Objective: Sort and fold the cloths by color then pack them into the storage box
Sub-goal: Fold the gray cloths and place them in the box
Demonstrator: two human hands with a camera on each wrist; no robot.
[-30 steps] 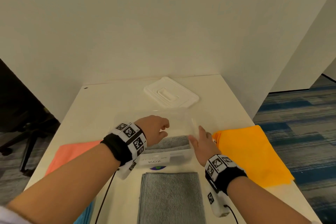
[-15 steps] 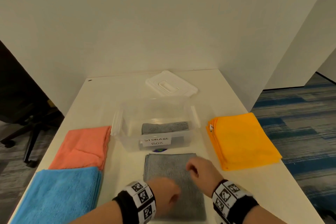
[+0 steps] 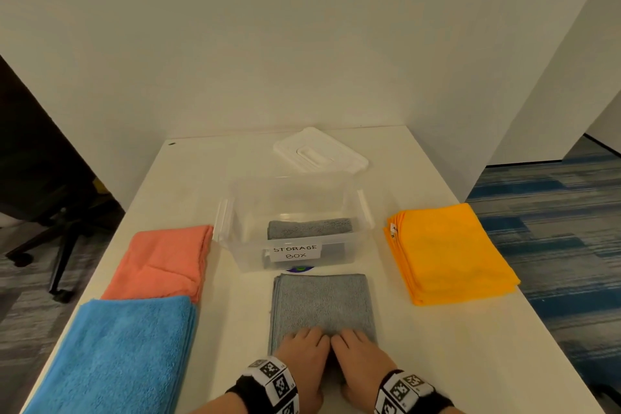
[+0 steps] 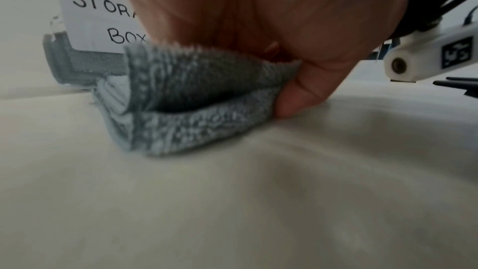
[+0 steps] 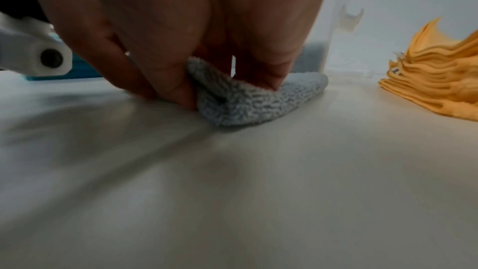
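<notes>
A folded grey cloth (image 3: 322,302) lies on the table just in front of the clear storage box (image 3: 353,245). My left hand (image 3: 304,351) and right hand (image 3: 358,351) sit side by side on its near edge. Each pinches that edge between thumb and fingers: the left wrist view shows the grey cloth (image 4: 196,97) lifted at the near left corner, the right wrist view shows the grey cloth (image 5: 248,101) pinched at the near right. Another folded grey cloth (image 3: 311,228) lies inside the box.
The white lid (image 3: 319,153) lies behind the box. An orange cloth stack (image 3: 448,250) sits to the right, a coral cloth (image 3: 164,260) and a blue cloth (image 3: 114,353) to the left. White walls close the back and right.
Both hands drew back from the box to the near edge of the grey cloth on the table and took hold of it. The head view tilted down.
</notes>
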